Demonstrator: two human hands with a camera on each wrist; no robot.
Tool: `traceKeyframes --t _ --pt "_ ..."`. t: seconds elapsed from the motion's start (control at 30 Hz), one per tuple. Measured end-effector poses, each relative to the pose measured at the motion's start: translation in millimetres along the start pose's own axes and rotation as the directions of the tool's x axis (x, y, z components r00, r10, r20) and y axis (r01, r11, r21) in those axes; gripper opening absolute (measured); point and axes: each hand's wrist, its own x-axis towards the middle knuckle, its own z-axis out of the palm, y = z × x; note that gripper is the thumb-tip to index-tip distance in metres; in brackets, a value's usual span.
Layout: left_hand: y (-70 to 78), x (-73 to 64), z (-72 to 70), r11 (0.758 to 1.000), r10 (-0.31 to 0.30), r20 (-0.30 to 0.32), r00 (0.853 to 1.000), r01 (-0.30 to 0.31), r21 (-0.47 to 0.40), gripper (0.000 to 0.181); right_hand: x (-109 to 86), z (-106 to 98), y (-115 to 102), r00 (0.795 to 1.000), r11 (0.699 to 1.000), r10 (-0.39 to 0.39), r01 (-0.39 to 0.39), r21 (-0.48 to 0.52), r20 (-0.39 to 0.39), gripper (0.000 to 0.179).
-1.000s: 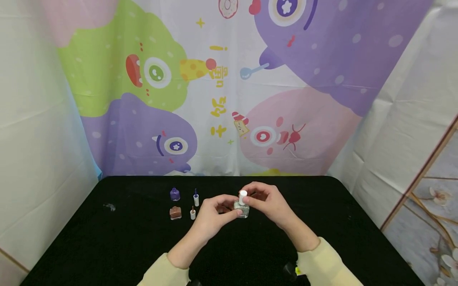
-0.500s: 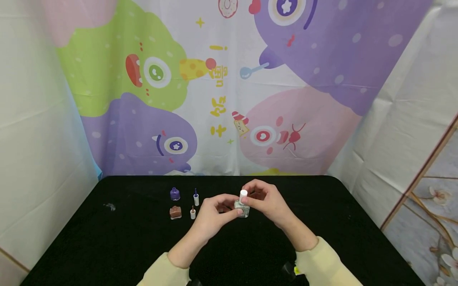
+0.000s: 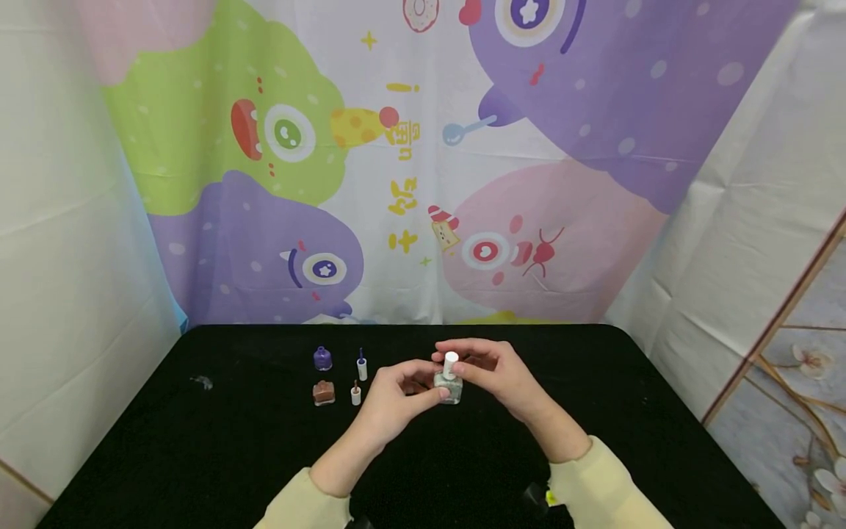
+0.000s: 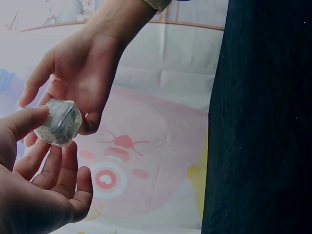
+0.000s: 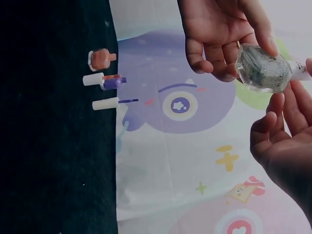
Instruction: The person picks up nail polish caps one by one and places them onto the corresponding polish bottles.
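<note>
A square clear glass nail polish bottle (image 3: 451, 391) with pale glittery polish is held above the black table. My left hand (image 3: 391, 404) grips its body between thumb and fingers, the thumb lying on the near face in the left wrist view. The white cap (image 3: 451, 363) sits on the bottle's neck. My right hand (image 3: 499, 373) has its thumb at one side of this cap and the fingers behind it, the forefinger reaching past. In the right wrist view the glittery bottle (image 5: 263, 69) lies between both hands, its cap partly cut off at the image edge.
Left of the hands stand an uncapped purple polish bottle (image 3: 322, 359) and a brown one (image 3: 324, 394). Beside them are two white caps, one with a purple brush (image 3: 361, 368), one with a brown brush (image 3: 355, 395), brushes pointing up. A small clear scrap (image 3: 203, 383) lies farther left.
My right hand's fingers have shifted round the cap, the forefinger now stretching farther left past it. My left hand and the bottle have stayed almost still.
</note>
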Motion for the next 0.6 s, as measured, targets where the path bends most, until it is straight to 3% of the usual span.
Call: traceKeyframes --t 0.2,0.6 --pt "0.3 -0.1 0.0 1.0 0.005 0.005 1.0 -0.005 0.005 0.026 0.1 -0.9 -2.2 0.995 0.996 -0.047 0.04 0.082 0.083 0.033" --pt "4.9 -1.5 0.3 1.0 -0.021 0.004 1.0 0.021 0.007 0.028 0.6 -1.7 -3.5 0.995 0.995 -0.048 0.04 0.092 0.084 0.029"
